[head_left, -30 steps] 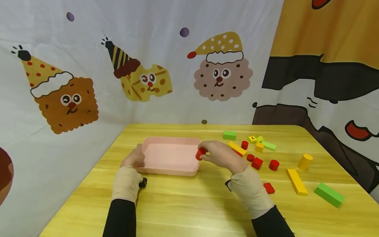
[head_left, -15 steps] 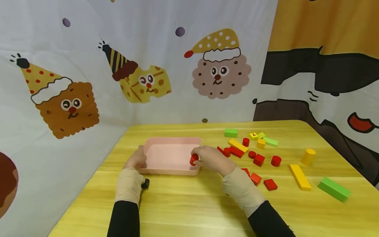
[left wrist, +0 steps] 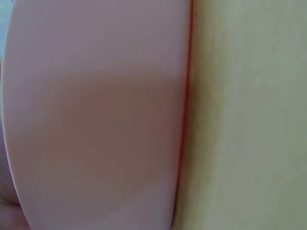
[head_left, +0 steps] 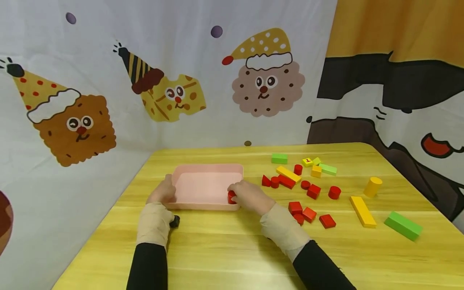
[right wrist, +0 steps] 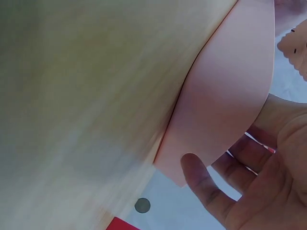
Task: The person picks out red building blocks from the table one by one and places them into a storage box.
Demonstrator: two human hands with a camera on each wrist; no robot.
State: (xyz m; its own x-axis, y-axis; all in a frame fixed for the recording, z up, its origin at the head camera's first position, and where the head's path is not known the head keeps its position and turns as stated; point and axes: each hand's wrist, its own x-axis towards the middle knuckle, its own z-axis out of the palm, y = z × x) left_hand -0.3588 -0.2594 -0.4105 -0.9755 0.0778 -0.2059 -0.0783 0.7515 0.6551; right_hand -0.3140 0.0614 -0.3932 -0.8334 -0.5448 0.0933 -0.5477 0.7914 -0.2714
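A shallow pink tray [head_left: 203, 206] rests on the table. At its left end my left hand [head_left: 162, 191] holds the wall; in the left wrist view the tray's outer wall [left wrist: 96, 96] fills much of the picture and hides most of that hand. My right hand [head_left: 252, 196] reaches over the right end and holds a red cylinder block [head_left: 231, 197] low inside the near right corner. From the right wrist, one finger [right wrist: 199, 177] of the right hand hangs outside the tray wall [right wrist: 225, 91] while others pass behind it, and only a sliver of red shows between them.
Right of the tray lie loose red blocks, among them a cube [head_left: 313, 191] and a cylinder [head_left: 334, 192]. Yellow bars [head_left: 363, 212], a yellow cylinder [head_left: 373, 187] and green blocks [head_left: 403, 226] lie farther out. A printed curtain [head_left: 224, 133] hangs behind the table.
My right hand has moved left and down with the red cylinder block, from the tray's right edge to inside its near right corner. My left hand keeps its place on the tray.
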